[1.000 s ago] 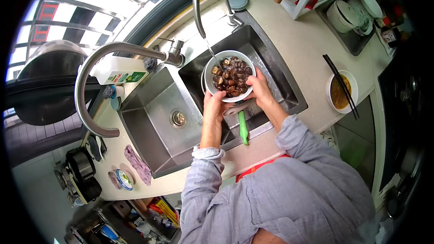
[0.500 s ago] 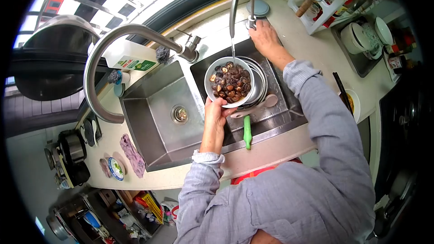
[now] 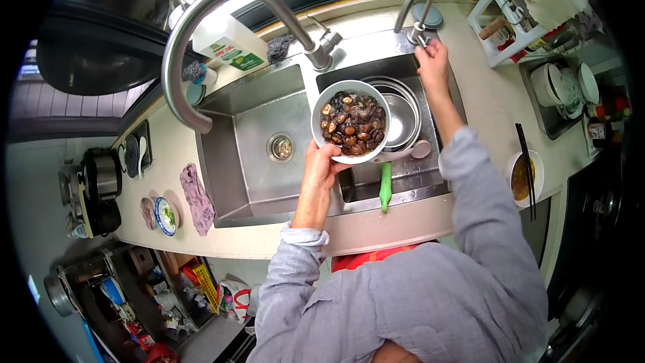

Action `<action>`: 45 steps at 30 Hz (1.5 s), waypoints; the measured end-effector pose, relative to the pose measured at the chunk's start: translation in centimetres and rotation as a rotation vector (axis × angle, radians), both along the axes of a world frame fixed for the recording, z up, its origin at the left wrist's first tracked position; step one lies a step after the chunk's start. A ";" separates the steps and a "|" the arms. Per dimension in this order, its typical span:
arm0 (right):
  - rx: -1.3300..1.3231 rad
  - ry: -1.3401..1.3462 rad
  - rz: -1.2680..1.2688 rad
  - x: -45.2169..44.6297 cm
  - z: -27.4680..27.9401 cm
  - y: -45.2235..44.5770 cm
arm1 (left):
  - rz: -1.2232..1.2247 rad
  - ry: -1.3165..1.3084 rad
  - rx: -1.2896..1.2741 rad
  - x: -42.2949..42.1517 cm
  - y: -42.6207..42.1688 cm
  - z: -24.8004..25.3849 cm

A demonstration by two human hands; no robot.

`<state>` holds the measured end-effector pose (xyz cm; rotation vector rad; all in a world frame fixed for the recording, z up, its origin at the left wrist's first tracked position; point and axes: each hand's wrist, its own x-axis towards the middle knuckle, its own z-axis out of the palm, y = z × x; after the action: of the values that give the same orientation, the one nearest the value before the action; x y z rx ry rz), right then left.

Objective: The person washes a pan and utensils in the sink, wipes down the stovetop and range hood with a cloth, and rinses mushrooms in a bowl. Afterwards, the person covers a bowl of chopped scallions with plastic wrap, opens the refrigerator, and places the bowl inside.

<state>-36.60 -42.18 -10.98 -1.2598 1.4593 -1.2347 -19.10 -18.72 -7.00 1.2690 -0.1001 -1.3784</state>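
Note:
My left hand (image 3: 321, 167) grips a white bowl (image 3: 363, 158) by its near rim, thumb over the edge. Dark mushrooms (image 3: 353, 121), some with pale undersides, fill the bowl along with liquid. It is held over the divider and the right sink basin (image 3: 420, 181). At the back, my right hand (image 3: 433, 64) has its fingers closed around the small lever (image 3: 421, 41) of the slim faucet (image 3: 411, 1). No stream shows below that spout. Nested metal bowls (image 3: 404, 121), a pale round-ended utensil (image 3: 421, 149) and a green handle (image 3: 385, 188) lie in the right basin.
A large curved faucet (image 3: 176, 47) arches over the left basin (image 3: 259, 175). A white jug (image 3: 232, 44) stands behind it. A purple cloth (image 3: 196, 198) and a patterned bowl (image 3: 166, 216) are on the left counter. At right, chopsticks (image 3: 523, 161) rest across a bowl (image 3: 538, 175).
The water stream that fell from the slim faucet into the bowl is gone. The bowl has moved left, away from beneath the spout. My view has shifted; my right hand remains at the lever.

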 end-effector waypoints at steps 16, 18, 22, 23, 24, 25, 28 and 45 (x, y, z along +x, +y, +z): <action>0.561 -0.520 0.474 12.6 5.5 25.1 | -0.003 -1.026 -0.289 11.1 9.0 3.4; 0.495 -0.569 0.446 14.6 4.1 26.3 | -0.030 -1.066 -0.295 11.9 9.3 1.9; 0.455 -0.456 0.444 18.4 4.5 27.8 | 0.021 -0.859 -0.244 14.1 9.5 -0.3; 0.470 -0.438 0.435 19.3 4.9 28.3 | 0.038 -0.828 -0.242 14.7 9.6 -1.1; 0.486 -0.420 0.429 20.1 5.3 28.8 | 0.057 -0.798 -0.240 15.0 9.6 -1.8; 0.503 -0.402 0.423 21.0 5.4 29.2 | 0.076 -0.768 -0.236 15.3 9.7 -2.3; 0.380 -0.311 0.443 22.8 4.4 29.6 | 0.078 -0.726 -0.186 16.2 9.8 -3.7; -0.048 0.604 0.442 26.4 8.8 30.8 | 0.317 0.154 -0.417 16.0 8.7 -5.6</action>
<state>-10.19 -11.34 -2.19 -1.9737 1.4338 -0.6172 -3.09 -10.02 -12.62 0.7898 -0.0712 -1.1049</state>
